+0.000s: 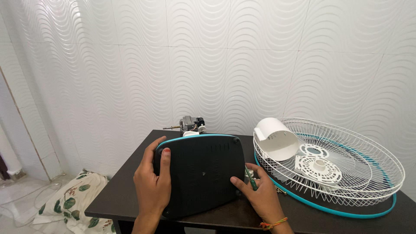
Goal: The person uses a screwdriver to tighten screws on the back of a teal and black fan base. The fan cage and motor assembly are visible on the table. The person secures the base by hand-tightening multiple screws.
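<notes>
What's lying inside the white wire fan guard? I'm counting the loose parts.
Inside the wire fan guard lie a white motor cover and a round white slotted plate. Whatever sits beneath those two is covered and cannot be seen.

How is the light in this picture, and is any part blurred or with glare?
Head view: soft, even light, no harsh glare; the dark fan base and both hands are sharp; faint shadows lie under the wire guard; the wall tiles' lines bend slightly near the edges.
</notes>
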